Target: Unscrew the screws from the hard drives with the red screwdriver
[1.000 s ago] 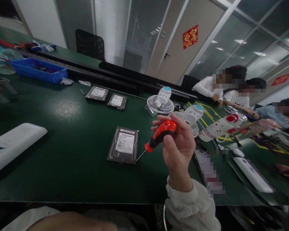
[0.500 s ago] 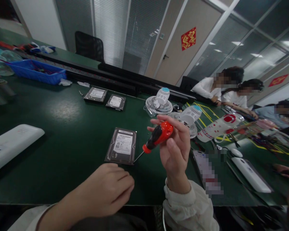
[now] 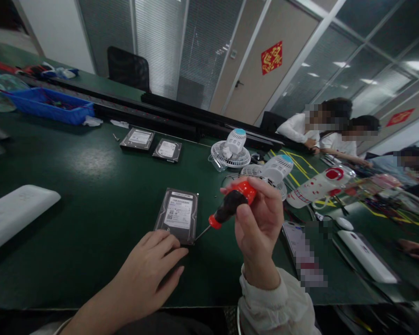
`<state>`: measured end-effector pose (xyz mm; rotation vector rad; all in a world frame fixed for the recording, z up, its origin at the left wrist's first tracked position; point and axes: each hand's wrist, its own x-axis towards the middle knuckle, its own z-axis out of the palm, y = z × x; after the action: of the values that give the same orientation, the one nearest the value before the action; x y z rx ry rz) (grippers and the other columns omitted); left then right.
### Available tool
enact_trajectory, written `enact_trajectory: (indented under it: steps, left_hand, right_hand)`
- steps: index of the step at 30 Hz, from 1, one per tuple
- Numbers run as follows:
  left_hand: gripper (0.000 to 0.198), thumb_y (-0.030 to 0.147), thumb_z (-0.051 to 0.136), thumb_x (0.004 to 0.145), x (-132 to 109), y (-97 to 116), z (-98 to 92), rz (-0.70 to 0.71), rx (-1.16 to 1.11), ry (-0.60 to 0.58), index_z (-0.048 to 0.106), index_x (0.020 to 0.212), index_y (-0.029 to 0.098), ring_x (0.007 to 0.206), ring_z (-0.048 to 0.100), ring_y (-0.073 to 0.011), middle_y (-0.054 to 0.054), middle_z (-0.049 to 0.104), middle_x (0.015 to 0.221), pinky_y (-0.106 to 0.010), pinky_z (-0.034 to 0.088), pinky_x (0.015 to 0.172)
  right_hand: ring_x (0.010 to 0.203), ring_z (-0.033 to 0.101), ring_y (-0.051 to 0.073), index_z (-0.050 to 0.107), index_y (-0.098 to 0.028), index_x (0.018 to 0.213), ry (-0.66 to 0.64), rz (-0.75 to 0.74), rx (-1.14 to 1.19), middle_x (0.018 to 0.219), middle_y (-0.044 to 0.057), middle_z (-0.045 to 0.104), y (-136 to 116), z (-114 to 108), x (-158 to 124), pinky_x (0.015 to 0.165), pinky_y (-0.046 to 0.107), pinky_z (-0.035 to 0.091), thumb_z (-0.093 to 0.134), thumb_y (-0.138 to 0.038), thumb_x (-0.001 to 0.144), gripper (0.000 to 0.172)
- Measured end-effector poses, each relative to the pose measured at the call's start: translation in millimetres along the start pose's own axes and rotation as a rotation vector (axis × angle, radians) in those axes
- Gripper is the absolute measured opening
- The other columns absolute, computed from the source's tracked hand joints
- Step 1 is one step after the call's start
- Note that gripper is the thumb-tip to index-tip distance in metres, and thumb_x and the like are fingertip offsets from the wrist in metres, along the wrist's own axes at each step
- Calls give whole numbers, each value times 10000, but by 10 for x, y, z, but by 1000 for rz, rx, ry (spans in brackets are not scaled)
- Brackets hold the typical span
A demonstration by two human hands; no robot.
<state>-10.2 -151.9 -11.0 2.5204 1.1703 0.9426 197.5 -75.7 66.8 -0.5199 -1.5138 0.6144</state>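
Observation:
A hard drive (image 3: pixel 178 215) lies label side up on the green table in front of me. My right hand (image 3: pixel 261 228) grips a red and black screwdriver (image 3: pixel 232 204) by its handle. The shaft slants down to the left, and its tip meets the drive's near right corner. My left hand (image 3: pixel 157 265) is at the drive's near edge, fingers loosely stretched out and holding nothing, the fingertips over the near left part of the drive. Whether they press on it I cannot tell. Farther back lie two more hard drives, a left one (image 3: pixel 137 139) and a right one (image 3: pixel 167 150).
Two white fans, one (image 3: pixel 235 139) farther back and one (image 3: pixel 278 168) nearer, lie beyond my right hand. A water bottle (image 3: pixel 317 188), a phone (image 3: pixel 296 242) and a white case (image 3: pixel 368 256) are at right. At left are a white device (image 3: pixel 21 211) and a blue bin (image 3: pixel 52 109). Several people sit at far right.
My left hand has gone from curled beside the drive to stretched fingers over its near edge. The right hand has shifted slightly right and down, its grip on the screwdriver closer around the handle.

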Motion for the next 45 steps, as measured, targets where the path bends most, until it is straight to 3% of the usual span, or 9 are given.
enact_trajectory:
  steps: [7,12,18,24,28,33,38,43,45]
  left_hand:
    - [378,143,552,968,4,-38,40,-31,27,-94,636,1323,240,1118,583,-275,-82,660,1210,-469,503,953]
    - [360,128,519,990,4,-43,60,-45,7,-88,648,1308,233,1119,583,-264,-76,656,1205,-464,492,955]
    - [378,124,511,996,22,-41,50,-51,3,-86,644,1332,235,1120,584,-260,-79,655,1209,-462,491,955]
    - [366,108,519,980,43,-46,32,-32,21,-91,668,1298,211,1090,602,-260,-84,667,1182,-470,507,947]
    - [358,103,518,977,39,-43,34,-25,24,-84,676,1282,205,1086,606,-264,-87,668,1177,-474,513,935]
    - [363,108,513,983,26,-45,37,-24,31,-94,671,1295,205,1099,600,-264,-89,662,1183,-479,511,950]
    - [377,104,517,982,34,-48,43,-25,34,-79,669,1310,214,1098,598,-257,-83,664,1180,-463,511,950]
    - [381,103,519,984,33,-48,47,-27,31,-79,668,1318,211,1100,596,-254,-80,664,1179,-459,513,950]
    - [383,102,519,984,31,-46,46,-26,33,-78,670,1318,212,1100,598,-254,-79,664,1181,-460,513,950]
  right_hand:
    - [1308,606,260,617,-329,1336,-61,64,73,1392,60,617,-9,-1,-12,1059,519,580,502,-269,1009,353]
    - [1025,642,215,660,-381,1268,68,-31,-57,1141,41,636,30,11,-15,889,427,630,725,-291,890,395]
    - [1206,642,257,631,-358,1366,-28,62,21,1346,62,643,19,-8,-23,1003,490,584,545,-307,991,388]
    - [1058,639,216,693,-357,1257,51,-76,-28,1134,41,645,52,-21,6,852,388,620,745,-283,865,402]
    - [1238,641,245,659,-317,1350,-25,-4,41,1324,67,670,52,-26,7,970,436,591,575,-267,968,395]
    - [1083,648,179,702,-312,1263,53,-117,-5,1130,25,689,59,-28,7,961,356,558,733,-188,867,416]
    - [1338,587,268,690,-315,1298,7,-53,10,1333,53,672,48,-29,8,1134,513,467,597,-276,959,354]
    - [1102,654,188,700,-330,1269,55,-113,-12,1157,28,695,54,-38,4,861,339,564,711,-203,899,391]
    - [1161,640,196,710,-315,1263,47,-130,-9,1198,29,696,50,-38,6,951,364,544,688,-243,925,346]
